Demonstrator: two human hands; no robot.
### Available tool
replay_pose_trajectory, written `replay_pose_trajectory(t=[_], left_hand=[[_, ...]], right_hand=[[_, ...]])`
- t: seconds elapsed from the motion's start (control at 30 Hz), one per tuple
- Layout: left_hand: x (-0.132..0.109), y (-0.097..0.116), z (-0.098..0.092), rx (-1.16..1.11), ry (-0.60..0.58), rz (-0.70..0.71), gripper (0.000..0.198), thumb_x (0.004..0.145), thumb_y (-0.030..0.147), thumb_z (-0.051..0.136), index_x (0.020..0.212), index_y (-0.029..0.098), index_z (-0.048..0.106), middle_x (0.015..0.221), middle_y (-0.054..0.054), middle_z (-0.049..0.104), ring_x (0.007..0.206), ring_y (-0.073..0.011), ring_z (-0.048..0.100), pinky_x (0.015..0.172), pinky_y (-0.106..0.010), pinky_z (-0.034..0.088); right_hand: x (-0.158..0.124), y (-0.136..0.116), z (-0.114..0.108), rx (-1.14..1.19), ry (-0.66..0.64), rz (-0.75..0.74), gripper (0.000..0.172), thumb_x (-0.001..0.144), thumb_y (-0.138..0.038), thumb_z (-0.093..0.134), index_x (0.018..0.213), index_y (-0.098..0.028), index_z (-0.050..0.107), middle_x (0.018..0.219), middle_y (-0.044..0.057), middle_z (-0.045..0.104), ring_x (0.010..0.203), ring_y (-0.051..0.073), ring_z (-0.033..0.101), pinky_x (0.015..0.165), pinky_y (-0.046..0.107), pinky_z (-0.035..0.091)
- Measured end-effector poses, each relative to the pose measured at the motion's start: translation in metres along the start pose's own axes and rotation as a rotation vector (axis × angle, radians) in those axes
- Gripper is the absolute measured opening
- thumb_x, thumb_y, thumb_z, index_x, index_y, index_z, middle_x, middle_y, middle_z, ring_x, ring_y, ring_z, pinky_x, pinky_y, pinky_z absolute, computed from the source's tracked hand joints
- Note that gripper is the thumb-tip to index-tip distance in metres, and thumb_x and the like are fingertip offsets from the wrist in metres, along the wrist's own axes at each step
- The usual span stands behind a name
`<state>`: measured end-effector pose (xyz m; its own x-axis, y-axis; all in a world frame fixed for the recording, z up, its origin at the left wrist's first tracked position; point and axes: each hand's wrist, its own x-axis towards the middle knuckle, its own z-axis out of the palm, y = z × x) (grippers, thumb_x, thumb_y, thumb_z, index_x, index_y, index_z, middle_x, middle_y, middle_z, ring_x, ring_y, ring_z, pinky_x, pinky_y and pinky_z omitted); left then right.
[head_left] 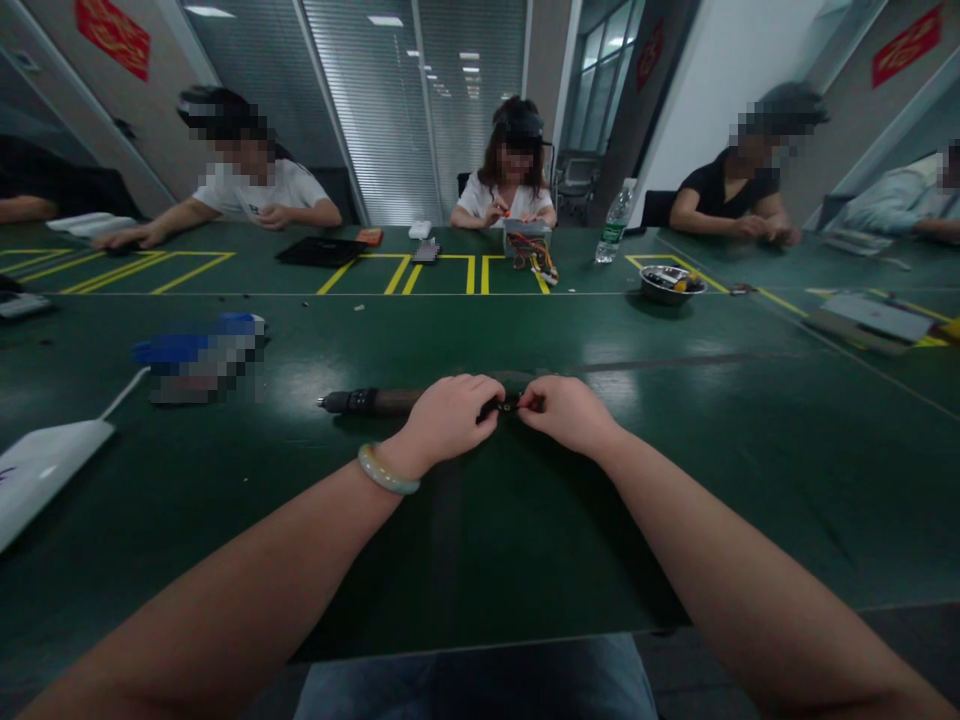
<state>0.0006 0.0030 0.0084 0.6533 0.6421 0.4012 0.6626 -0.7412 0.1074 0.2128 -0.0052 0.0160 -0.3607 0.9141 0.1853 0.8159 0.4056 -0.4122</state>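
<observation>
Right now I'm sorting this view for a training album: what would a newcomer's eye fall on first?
Probably the two hands at mid-picture: the left hand, a pale bangle on its wrist, grips a long dark tool, while the right hand pinches near its right end. Across the green table, red and yellow wires spill before a seated person.

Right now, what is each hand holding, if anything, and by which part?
The left hand holds the dark screwdriver-like tool near the end away from its tip. The right hand is at that end; whether it grips anything cannot be told.
</observation>
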Motion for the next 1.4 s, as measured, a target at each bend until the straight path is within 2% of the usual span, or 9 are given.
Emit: replay_pose_trajectory(t=[0.3,0.4,0.47,0.63,0.83,1.07,1.4], left_hand=[[0.0009,-0.0017,0.0026,-0.014,0.036,0.016,0.019,0.092,0.027,0.051,0.107,0.023,0.061,0.102,-0.003,0.066,0.091,-0.0188,0.062,0.08,-0.035,0.048],[0.0017,-0.0042,0.0028,-0.024,0.053,0.084,0.017,0.092,0.025,0.051,0.104,0.024,0.064,0.111,-0.002,0.066,0.103,-0.0192,0.061,0.092,-0.038,0.046],[0.0017,-0.0065,0.0043,-0.011,0.068,0.117,0.016,0.09,0.025,0.054,0.102,0.024,0.065,0.117,-0.002,0.064,0.113,-0.0206,0.057,0.104,-0.044,0.039],[0.0009,-0.0074,0.0072,0.022,0.072,0.146,0.021,0.087,0.027,0.059,0.107,0.023,0.063,0.116,-0.004,0.065,0.115,-0.0224,0.057,0.11,-0.05,0.031],[0.0013,-0.0009,0.0037,0.071,0.074,0.089,0.014,0.089,0.025,0.055,0.099,0.02,0.063,0.112,-0.005,0.066,0.112,-0.022,0.058,0.11,-0.048,0.032],[0.0023,-0.0018,0.0036,0.052,0.018,0.135,0.016,0.09,0.02,0.051,0.1,0.024,0.064,0.112,-0.001,0.066,0.107,-0.0183,0.059,0.106,-0.043,0.036],[0.0022,-0.0007,0.0025,0.015,0.018,0.086,0.015,0.089,0.021,0.053,0.101,0.022,0.062,0.099,-0.002,0.067,0.095,-0.0187,0.061,0.098,-0.041,0.041]], right_hand=[[0.0005,0.0022,0.0026,0.019,0.021,-0.027,0.001,0.079,-0.023,0.068,0.079,-0.022,0.069,0.077,-0.003,0.064,0.068,0.011,0.055,0.061,0.023,0.037],[0.001,0.0028,0.0041,0.027,0.026,-0.027,0.001,0.078,-0.023,0.068,0.079,-0.023,0.069,0.077,-0.003,0.064,0.068,0.011,0.055,0.06,0.023,0.037],[0.0013,0.0033,0.0051,0.033,0.028,-0.033,0.002,0.078,-0.023,0.068,0.079,-0.022,0.068,0.077,-0.003,0.064,0.068,0.011,0.055,0.06,0.023,0.037],[0.0015,0.0041,0.006,0.028,0.006,-0.026,0.002,0.078,-0.023,0.067,0.079,-0.022,0.068,0.075,-0.004,0.064,0.066,0.011,0.055,0.059,0.022,0.036],[0.0017,0.0039,0.0046,0.044,0.01,-0.02,0.002,0.077,-0.024,0.068,0.078,-0.023,0.069,0.075,-0.004,0.065,0.065,0.01,0.056,0.059,0.022,0.036],[0.0025,0.0008,0.0049,0.017,-0.028,-0.001,0.004,0.077,-0.023,0.068,0.08,-0.022,0.07,0.076,-0.003,0.066,0.066,0.011,0.057,0.059,0.023,0.037],[0.001,-0.0001,0.0021,0.043,-0.016,0.02,0.003,0.078,-0.023,0.068,0.08,-0.022,0.07,0.076,-0.002,0.065,0.067,0.012,0.058,0.06,0.023,0.038]])
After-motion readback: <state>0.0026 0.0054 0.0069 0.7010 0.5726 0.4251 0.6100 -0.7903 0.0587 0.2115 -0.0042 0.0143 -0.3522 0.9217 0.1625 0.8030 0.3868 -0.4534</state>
